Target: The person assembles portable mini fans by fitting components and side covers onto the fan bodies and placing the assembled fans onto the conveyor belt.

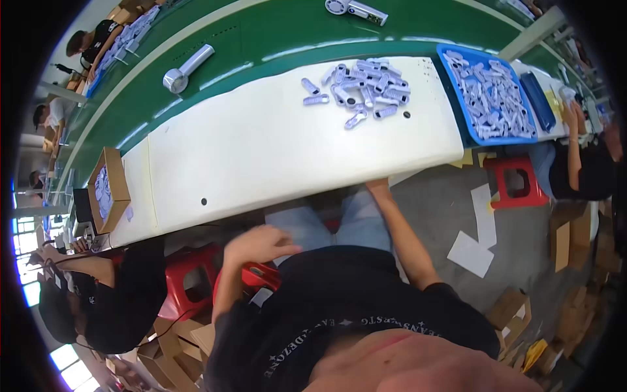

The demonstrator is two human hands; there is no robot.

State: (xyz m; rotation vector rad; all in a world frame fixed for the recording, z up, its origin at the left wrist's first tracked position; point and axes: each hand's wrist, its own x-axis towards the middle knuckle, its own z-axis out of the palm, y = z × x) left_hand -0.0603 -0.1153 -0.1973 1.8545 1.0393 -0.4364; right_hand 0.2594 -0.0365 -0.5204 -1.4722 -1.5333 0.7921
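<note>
My left hand (pixel 258 244) hangs over my left thigh near a red stool, with its fingers loosely stretched out and nothing in them. My right hand (pixel 377 185) is at the front edge of the white-covered table (pixel 248 144); its fingers are hidden beneath that edge, so what it touches does not show. Beyond it on the table lies a loose pile of small pale-lilac plastic parts (pixel 369 85) with dark ends. One black round piece (pixel 407 114) rests beside the pile, and another black disc (pixel 204 202) sits near the front left.
A blue tray (pixel 531 134) full of similar lilac parts stands at the right, a cardboard box (pixel 118 189) of them at the left. Two handheld fans (pixel 175 80) lie on the green bench (pixel 274 32). Co-workers sit on both sides, near red stools (pixel 539 183).
</note>
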